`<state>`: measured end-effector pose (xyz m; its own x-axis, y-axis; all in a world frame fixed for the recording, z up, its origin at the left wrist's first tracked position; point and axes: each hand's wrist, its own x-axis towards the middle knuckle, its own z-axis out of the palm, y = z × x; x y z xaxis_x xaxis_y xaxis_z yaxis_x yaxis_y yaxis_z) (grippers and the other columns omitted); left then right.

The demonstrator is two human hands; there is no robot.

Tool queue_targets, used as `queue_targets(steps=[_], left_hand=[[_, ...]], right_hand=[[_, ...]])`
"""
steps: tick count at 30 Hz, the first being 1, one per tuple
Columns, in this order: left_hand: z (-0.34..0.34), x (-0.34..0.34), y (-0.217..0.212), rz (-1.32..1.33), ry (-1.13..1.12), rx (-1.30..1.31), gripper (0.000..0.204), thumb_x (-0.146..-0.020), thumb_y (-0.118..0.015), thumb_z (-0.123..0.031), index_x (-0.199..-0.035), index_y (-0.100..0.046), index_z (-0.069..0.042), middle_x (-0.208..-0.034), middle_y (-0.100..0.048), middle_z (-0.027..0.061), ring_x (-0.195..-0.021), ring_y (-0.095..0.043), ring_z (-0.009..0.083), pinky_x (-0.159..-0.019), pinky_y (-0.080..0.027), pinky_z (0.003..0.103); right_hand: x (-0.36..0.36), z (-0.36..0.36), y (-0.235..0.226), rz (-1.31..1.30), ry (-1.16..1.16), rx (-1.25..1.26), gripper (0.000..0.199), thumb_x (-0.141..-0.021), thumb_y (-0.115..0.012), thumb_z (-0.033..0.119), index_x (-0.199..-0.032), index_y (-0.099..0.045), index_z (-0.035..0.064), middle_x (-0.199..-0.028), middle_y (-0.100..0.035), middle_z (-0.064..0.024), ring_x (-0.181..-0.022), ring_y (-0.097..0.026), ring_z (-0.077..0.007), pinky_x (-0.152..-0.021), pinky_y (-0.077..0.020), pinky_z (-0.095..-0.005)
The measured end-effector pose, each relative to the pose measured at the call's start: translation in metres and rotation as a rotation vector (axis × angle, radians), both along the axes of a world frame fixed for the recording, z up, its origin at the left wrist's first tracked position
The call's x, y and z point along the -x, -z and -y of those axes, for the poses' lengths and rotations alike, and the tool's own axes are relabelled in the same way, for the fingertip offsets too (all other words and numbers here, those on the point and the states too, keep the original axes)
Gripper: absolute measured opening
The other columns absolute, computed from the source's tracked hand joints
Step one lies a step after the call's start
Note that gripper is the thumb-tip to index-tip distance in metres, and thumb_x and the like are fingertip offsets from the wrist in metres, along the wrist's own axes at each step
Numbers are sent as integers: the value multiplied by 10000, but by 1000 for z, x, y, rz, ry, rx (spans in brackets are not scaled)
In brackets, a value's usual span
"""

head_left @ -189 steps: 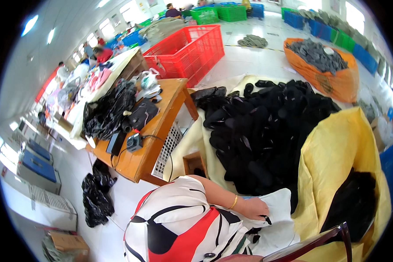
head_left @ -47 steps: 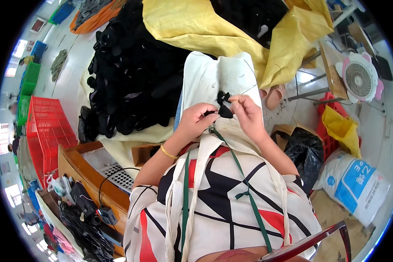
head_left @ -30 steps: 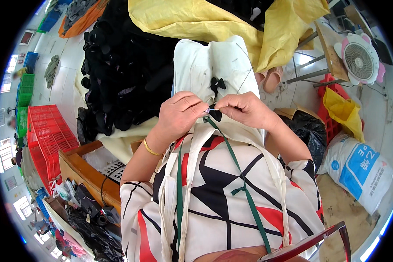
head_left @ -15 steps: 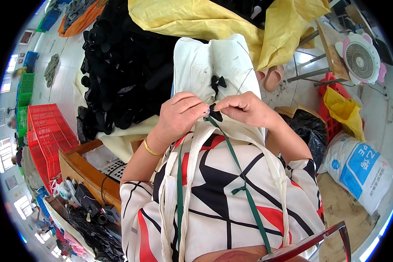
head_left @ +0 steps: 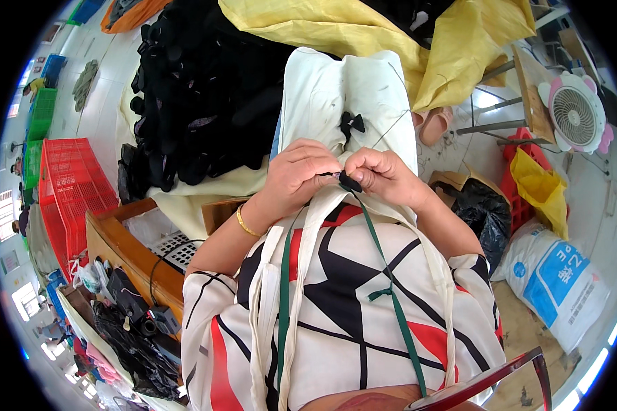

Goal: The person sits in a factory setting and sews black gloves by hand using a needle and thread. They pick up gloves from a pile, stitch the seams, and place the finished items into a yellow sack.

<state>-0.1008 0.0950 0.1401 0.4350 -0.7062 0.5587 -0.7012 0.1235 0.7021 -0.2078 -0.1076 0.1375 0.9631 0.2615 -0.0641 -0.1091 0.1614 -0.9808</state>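
Above the lap end of a white cloth draped over the knees, a person's two hands meet around a small black piece, held clear of the cloth. The left hand, a gold bracelet at its wrist, curls with thumb and forefinger pinched on one side; the right hand pinches the other, its remaining fingers folded in. Fingertips hide much of the piece, and a pale speck at the left ones is too small to identify. Beyond the hands, short of the cloth's far edge, lies a black bow-shaped piece.

Along the cloth's left edge spreads a heap of black items; past its far edge and far right corner, a yellow sack crowds the floor. Pink slippers sit just beside the right edge, with a pink-and-white fan farther out. Nearer the right elbow stand a black plastic bag and a white-and-blue sack. At left, a wooden table carries a crumpled black bag along its outer side, a red crate beyond its far corner. Dark red eyeglass frames cut across the view at lower right.
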Motion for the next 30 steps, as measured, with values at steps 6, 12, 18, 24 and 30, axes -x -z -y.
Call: queue_targets(steps=[6,12,18,24,30], left_hand=[[1,2,1,-42,17,14,223,-752,-799,-129,-939,-690,-75,-896,-696,59,-862,-654,272,-774,-533,343],[2,1,3,-38,32,23,228,-744,-804,-116,-937,-690,-77,-892,-697,59,-861,-657,266,-775,-534,338],[2,2,2,-74,50,24,232,-740,-808,-115,-935,-689,-74,-881,-696,57,-850,-662,264,-778,-532,337],[4,6,6,-127,63,33,201,-766,-805,-118,-930,-700,-68,-892,-693,68,-865,-658,260,-774,-529,335],[-13,2,3,-131,-46,-71,214,-737,-794,-60,-921,-691,-98,-842,-663,63,-840,-636,268,-746,-516,334]], right_hand=[[1,7,-3,-10,-38,66,74,-1003,-560,71,-1028,-621,38,-870,-592,27,-798,-506,-57,-721,-447,-217],[-2,14,-5,76,-65,102,100,-990,-573,46,-1061,-640,28,-947,-649,10,-856,-549,-72,-773,-467,-229],[1,10,1,-20,-57,23,83,-1007,-558,83,-1025,-631,48,-866,-601,31,-730,-507,-48,-650,-437,-211],[1,9,0,-107,-85,-14,113,-1023,-546,166,-987,-577,64,-795,-551,37,-652,-487,-41,-581,-425,-206],[-20,-3,-12,-292,-112,66,118,-1025,-520,165,-1095,-532,71,-725,-531,28,-588,-477,-44,-515,-391,-203]])
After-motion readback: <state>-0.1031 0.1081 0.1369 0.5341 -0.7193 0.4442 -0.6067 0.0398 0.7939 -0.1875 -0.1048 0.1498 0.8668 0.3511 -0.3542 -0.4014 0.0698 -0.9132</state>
